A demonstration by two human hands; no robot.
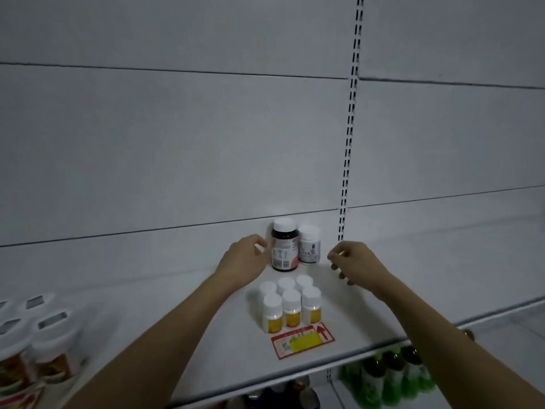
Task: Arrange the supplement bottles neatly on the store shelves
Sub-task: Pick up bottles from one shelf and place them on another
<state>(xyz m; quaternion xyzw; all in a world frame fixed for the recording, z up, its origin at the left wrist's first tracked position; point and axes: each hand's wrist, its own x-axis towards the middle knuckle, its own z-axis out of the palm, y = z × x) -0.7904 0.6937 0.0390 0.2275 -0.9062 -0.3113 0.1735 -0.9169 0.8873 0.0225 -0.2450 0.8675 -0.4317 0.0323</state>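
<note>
White-capped jars (pixel 32 346) stand nearest; on the shelf (pixel 383 326), left hand (pixel 241 261) and right hand (pixel 354 261) flank two bottles (pixel 295 246), each grip loosely curled, holding nothing.

Jars (pixel 35 343) at left blurred and edge-cropped; label text on dark bottle (pixel 284 246) illegible.

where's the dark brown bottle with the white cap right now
In the head view the dark brown bottle stands upright at the back of the shelf, just right of the left hand, beside a white bottle.
</note>
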